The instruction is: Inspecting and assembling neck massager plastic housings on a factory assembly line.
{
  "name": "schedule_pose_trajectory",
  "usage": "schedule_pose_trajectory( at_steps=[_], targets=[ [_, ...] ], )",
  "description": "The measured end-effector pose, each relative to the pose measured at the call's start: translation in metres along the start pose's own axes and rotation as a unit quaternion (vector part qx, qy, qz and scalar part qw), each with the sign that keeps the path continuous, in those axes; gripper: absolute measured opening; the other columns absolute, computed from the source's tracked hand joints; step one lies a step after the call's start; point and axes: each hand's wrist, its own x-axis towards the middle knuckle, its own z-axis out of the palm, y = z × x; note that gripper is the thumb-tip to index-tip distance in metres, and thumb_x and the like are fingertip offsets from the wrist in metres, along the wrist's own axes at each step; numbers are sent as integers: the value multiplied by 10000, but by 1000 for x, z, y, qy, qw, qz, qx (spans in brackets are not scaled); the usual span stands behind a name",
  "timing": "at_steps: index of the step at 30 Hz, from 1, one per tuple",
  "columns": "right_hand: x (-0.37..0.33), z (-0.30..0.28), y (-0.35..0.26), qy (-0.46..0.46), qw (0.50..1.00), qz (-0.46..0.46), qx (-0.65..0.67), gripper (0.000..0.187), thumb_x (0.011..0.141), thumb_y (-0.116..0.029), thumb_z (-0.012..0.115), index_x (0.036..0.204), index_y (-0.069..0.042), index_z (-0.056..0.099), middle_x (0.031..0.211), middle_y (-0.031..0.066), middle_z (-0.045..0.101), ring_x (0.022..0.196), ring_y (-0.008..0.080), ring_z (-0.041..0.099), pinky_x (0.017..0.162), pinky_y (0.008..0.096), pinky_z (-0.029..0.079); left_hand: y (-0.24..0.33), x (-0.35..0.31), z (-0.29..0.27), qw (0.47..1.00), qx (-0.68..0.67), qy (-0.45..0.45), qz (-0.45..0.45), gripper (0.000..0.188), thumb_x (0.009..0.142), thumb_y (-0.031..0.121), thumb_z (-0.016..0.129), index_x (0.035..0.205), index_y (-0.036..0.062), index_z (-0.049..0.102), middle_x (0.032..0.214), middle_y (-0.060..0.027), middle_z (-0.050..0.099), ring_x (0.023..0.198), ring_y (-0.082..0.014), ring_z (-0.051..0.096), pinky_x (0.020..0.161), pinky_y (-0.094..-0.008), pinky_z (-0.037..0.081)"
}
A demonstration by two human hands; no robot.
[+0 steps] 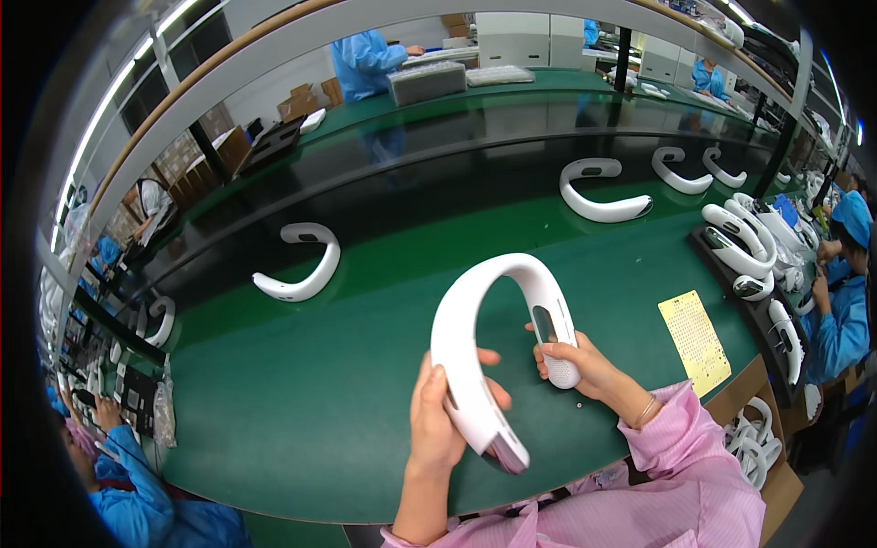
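A white U-shaped neck fan (459, 333) is held up over the green table, its bend pointing away from me. My left hand (433, 427) is closed around its left arm, near a glossy end piece that tilts down toward me. My right hand (585, 367) grips the other arm close to its rounded, perforated tip, with the thumb by a dark oval panel on the inner side. Both hands hold the one fan clear of the tabletop. Parts of the fingers are hidden behind it.
More neck fans (322, 272) lie farther off on the green surface (292, 402). At right are a yellow sheet (694, 340), a black tray (751, 315) of fans and a cardboard box (781, 461). Co-workers in blue sit at both sides. A curved rail (274, 35) crosses above.
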Motion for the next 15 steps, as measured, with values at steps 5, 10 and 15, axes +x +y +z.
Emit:
schedule_pose_trajectory(
  at_steps=[5, 10, 15],
  targets=[
    [-11, 13, -20, 18, 975, -158, -152, 565, 939, -277, 431, 1402, -41, 210, 914, 38, 499, 623, 67, 460, 564, 196, 414, -22, 8, -49, 966, 200, 157, 39, 562, 932, 322, 425, 1393, 122, 173, 1265, -114, 388, 946, -202, 552, 797, -335, 492],
    [-41, 52, -66, -105, 971, -99, -189, 555, 963, -236, 371, 1428, -41, 139, 870, 19, 487, 563, 39, 423, 471, 177, 357, -37, 15, -65, 981, 51, 181, -48, 516, 897, 147, 502, 1336, 126, 231, 1216, -106, 429, 927, -194, 553, 751, -333, 518],
    [-42, 74, -77, -137, 958, -137, -212, 543, 956, -190, 391, 1424, -30, 166, 947, 59, 509, 654, 70, 460, 610, 213, 410, -47, 17, -66, 983, -39, 157, -86, 485, 895, 108, 473, 1314, 123, 230, 1194, -111, 449, 907, -202, 555, 739, -350, 525]
  ],
)
